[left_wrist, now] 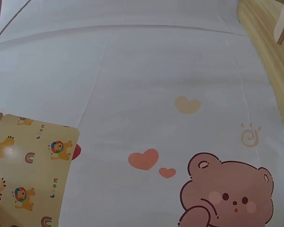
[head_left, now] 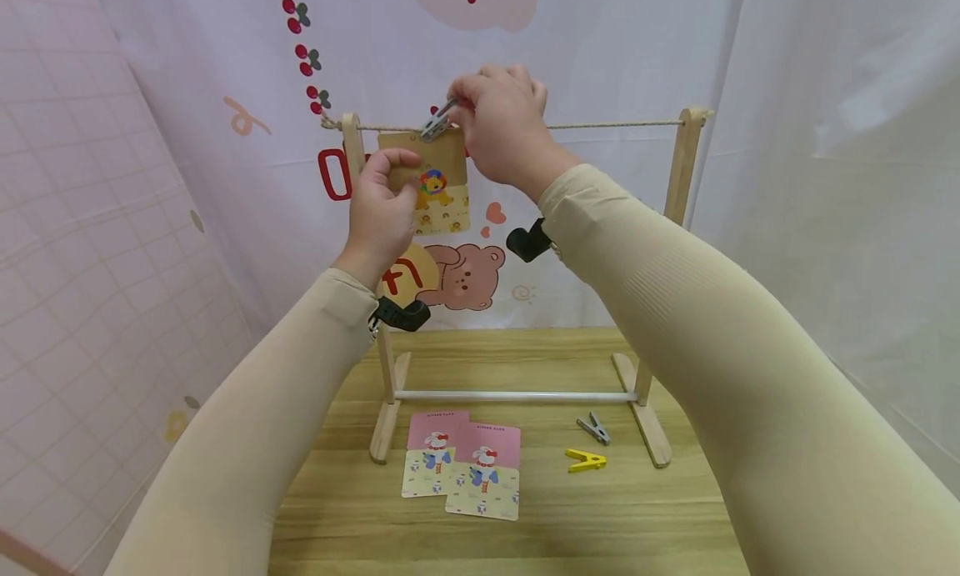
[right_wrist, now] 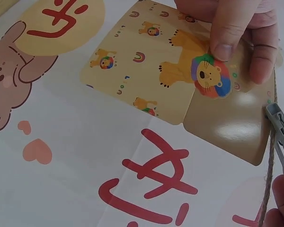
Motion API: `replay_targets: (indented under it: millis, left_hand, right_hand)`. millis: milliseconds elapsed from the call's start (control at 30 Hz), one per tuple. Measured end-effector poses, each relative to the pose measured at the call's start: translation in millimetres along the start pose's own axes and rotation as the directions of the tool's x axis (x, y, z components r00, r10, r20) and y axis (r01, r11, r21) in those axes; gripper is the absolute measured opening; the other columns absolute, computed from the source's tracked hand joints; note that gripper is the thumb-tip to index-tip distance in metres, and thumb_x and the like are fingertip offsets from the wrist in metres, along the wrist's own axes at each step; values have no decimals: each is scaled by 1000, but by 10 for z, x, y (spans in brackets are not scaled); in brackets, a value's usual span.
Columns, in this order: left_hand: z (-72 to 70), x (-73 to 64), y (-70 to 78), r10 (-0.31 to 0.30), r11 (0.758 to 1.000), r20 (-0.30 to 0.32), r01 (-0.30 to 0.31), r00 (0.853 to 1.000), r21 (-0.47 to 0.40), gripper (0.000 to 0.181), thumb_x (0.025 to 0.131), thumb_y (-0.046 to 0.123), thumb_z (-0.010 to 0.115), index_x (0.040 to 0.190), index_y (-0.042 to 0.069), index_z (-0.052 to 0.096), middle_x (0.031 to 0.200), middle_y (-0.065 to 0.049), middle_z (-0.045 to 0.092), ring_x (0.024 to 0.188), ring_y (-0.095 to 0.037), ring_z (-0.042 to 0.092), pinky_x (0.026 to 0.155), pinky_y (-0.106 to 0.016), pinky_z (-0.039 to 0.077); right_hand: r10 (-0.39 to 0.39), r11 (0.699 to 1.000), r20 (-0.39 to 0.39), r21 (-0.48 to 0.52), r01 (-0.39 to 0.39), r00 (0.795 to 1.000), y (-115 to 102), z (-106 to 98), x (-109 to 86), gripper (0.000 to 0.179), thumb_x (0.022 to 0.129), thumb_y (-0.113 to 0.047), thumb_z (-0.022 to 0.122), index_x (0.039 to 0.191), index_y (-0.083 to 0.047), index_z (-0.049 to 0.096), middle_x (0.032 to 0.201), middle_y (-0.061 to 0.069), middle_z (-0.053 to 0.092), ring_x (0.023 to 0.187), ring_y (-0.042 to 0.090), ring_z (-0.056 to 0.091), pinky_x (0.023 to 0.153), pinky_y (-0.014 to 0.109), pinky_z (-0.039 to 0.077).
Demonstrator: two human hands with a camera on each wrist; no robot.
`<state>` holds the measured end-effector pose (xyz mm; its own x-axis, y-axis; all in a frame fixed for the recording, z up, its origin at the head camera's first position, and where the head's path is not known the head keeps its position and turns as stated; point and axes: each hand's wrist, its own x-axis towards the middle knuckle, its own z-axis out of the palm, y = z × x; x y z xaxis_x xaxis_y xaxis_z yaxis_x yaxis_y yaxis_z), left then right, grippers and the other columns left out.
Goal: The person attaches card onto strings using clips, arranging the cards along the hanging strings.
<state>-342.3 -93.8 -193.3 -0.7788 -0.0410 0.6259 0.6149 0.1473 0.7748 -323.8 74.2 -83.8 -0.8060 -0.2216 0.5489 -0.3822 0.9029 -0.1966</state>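
Observation:
My left hand [head_left: 378, 213] holds a card with a lion on it [head_left: 452, 159] up against the rope [head_left: 615, 125], thumb and fingers at its left side. In the right wrist view the thumb [right_wrist: 225, 40] lies on the card's front, near the lion's head. My right hand [head_left: 506, 122] pinches the handle end of a grey clothespin [head_left: 437, 123]. Its jaws are at the card's top edge, right by the rope. The left wrist view catches only the lower part of the lion card [left_wrist: 38, 175].
The rope runs between two wooden posts [head_left: 681, 167] joined below by a white rod [head_left: 517, 397]. Two overlapping pink-and-yellow rabbit cards [head_left: 483, 484] lie on the wooden table [head_left: 600, 534]. To their right are another grey clothespin [head_left: 595, 429] and a yellow clothespin [head_left: 587, 461]. A printed curtain hangs behind.

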Motion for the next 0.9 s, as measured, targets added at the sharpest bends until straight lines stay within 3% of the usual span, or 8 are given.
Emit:
replay_targets:
  millis: [367,633,900]
  left_hand:
    - [9,4,-1,18,1000,-6,-18,1000,17,20,107,6,58,126,12,59,140,-3,56,133,-15,57,113,-41,52]
    - [11,-2,1,10,999,-11,-10,1000,30,18,107,6,57,124,12,59,140,-3,57,132,-17,59,113,-42,52]
    - [22,-18,11,20,999,-13,-20,1000,33,17,107,6,56,124,12,58,139,-3,56,133,-16,57,112,-40,53]
  right_hand:
    - [-3,1000,39,8,3,999,-38,-33,21,29,112,-38,47,131,-28,66,139,-7,58,141,21,34,121,44,15]
    - [0,1000,65,-7,0,998,-52,-3,13,39,113,-39,42,149,-32,56,148,-6,52,142,22,32,120,43,16]
    - [-20,1000,11,10,20,1000,6,66,-20,45,113,-40,42,157,-34,49,156,-7,48,150,22,28,124,45,14]
